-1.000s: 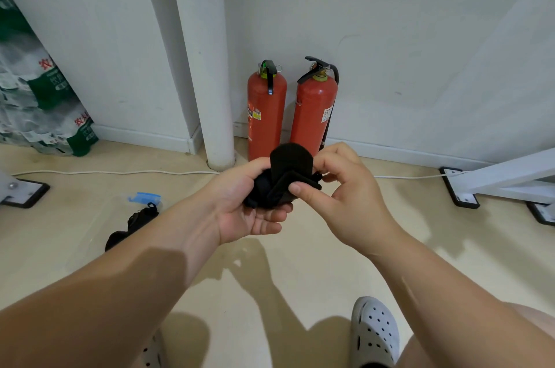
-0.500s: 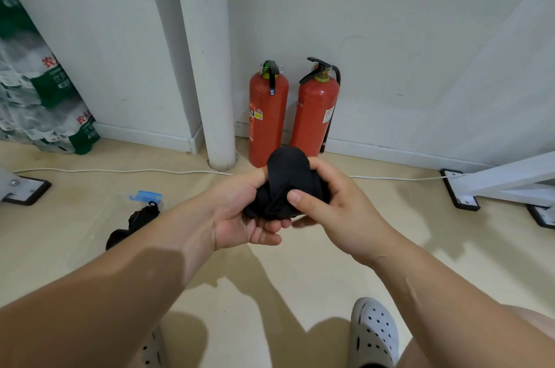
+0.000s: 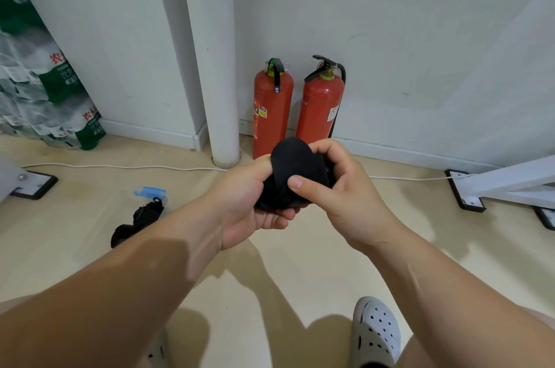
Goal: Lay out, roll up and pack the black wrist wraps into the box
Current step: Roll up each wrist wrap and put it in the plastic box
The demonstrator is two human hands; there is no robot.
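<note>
Rolling is my read: left hand [image 3: 249,205] cups the black wrist wrap [image 3: 292,163] in mid-air, right hand [image 3: 348,196] curls round it, thumb pressing. Next I would tighten the roll, then carry it left to what may be the clear box [image 3: 149,191].

Wrist wrap [image 3: 295,169], centre: plain black, no pattern; second wrap [image 3: 136,222], left on the floor: black; box [image 3: 99,229], left: clear, with a blue clip [image 3: 150,191]; left extinguisher [image 3: 272,115] and right extinguisher [image 3: 319,115], 2 at the far wall: red bodies, black handles, small white and yellow labels; pillar [image 3: 214,67]: white; wall [image 3: 420,22]: white; floor [image 3: 300,271]: beige; cable [image 3: 120,167]: white; bottle packs [image 3: 45,91], far left: green and white, red characters; clog [image 3: 375,334], near right: white, dotted with holes; frame [image 3: 510,184], right: white, black feet.
</note>
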